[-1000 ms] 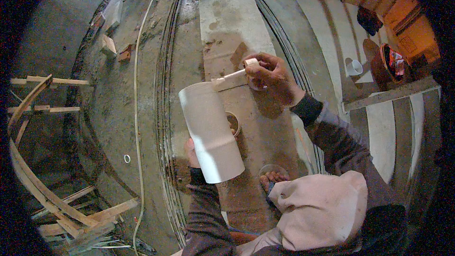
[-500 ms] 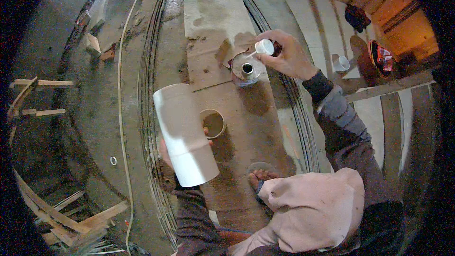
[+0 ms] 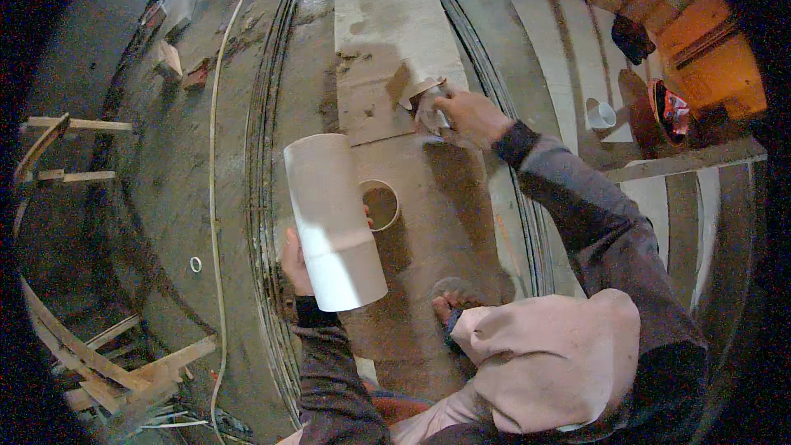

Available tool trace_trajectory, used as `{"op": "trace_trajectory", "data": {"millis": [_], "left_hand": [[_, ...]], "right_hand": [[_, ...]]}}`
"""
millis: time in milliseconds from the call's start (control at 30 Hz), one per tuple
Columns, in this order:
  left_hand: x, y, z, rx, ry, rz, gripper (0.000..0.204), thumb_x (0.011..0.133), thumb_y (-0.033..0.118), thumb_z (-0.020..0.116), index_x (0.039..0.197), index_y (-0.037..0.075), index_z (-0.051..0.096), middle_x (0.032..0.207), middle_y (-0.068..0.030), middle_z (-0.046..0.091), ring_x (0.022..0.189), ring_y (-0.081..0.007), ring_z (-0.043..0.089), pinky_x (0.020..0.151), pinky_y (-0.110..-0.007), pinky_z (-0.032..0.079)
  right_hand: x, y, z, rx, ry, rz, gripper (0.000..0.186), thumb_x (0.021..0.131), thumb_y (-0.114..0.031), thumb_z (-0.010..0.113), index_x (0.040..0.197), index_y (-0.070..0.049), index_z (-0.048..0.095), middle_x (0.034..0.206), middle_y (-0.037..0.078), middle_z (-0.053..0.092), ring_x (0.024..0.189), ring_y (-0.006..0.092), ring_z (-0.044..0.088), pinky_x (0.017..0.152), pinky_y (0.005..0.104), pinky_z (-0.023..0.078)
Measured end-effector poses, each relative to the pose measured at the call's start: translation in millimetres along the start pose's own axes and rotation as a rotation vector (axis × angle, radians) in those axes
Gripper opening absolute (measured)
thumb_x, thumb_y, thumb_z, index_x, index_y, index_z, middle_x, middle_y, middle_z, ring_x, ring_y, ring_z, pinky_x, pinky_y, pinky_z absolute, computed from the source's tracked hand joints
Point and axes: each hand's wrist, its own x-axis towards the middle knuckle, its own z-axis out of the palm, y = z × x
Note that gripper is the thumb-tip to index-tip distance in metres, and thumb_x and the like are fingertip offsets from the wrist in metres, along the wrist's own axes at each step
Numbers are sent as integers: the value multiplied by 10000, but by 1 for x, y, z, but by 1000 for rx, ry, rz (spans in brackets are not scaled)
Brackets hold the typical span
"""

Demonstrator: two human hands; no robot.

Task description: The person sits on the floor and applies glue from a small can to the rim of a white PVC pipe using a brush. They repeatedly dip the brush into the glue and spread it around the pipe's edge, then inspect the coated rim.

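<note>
My left hand (image 3: 296, 262) is closed around a cream plastic pipe (image 3: 328, 206), tilted, its near end brightly lit. Beside the pipe shows a round rim (image 3: 399, 204), with fingertips at its edge; I cannot tell whether it belongs to the pipe. Farther off, my right hand (image 3: 474, 115) reaches over the cardboard (image 3: 387, 8). Its fingers close at a crumpled greyish-pink thing (image 3: 430, 111), which stands where the metal can was. The can's open mouth and the white cap do not show, so what those fingers grip is unclear.
My bent leg in beige trousers (image 3: 552, 354) fills the near right. Long dark rods (image 3: 262, 115) and a pale hose (image 3: 213, 140) run along the left. Wood scraps (image 3: 140, 375) lie at the lower left. A white cup (image 3: 602, 115) stands at the right.
My right hand has gone down and left onto the spot of the can; the white cap it held is out of sight. The can's round top no longer shows. The pipe stays in my left hand.
</note>
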Motion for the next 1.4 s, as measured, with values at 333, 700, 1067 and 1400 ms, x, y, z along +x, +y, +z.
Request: {"op": "trace_trajectory", "data": {"millis": [333, 700, 1067, 1400], "left_hand": [[3, 10, -5, -98, -222, -58, 970, 872, 750, 513, 1481, 9, 365, 1388, -210, 528, 1187, -325, 585, 980, -465, 502], [10, -20, -35, -139, 119, -73, 791, 889, 634, 624, 1422, 64, 487, 1355, -108, 590, 1183, -270, 588, 1003, -443, 490], [55, -31, -49, -246, -315, 15, 607, 967, 478, 590, 1376, 33, 540, 1316, -111, 624, 1146, -233, 621, 989, -397, 501], [60, -23, 15, 457, 154, -109, 499, 958, 431, 623, 1321, 90, 595, 1258, -43, 642, 1139, -175, 602, 1000, -356, 478]], "right_hand": [[-98, -24, 70, 86, 419, 70, 375, 786, -119, 743, 1112, -88, 560, 1122, 196, 562, 805, 380, 658, 655, 447, 559], [1, -9, -21, 85, 170, -36, 503, 815, -254, 721, 1248, -79, 534, 1105, 214, 619, 1089, 431, 596, 895, 509, 519], [-21, 34, -27, 725, 363, 185, 301, 847, -179, 757, 1097, -36, 670, 923, 78, 691, 771, 189, 649, 669, 322, 528], [-42, 27, -70, 1349, 353, 485, 213, 939, -131, 683, 1134, -54, 654, 850, 3, 640, 634, 64, 584, 537, 211, 477]]}}
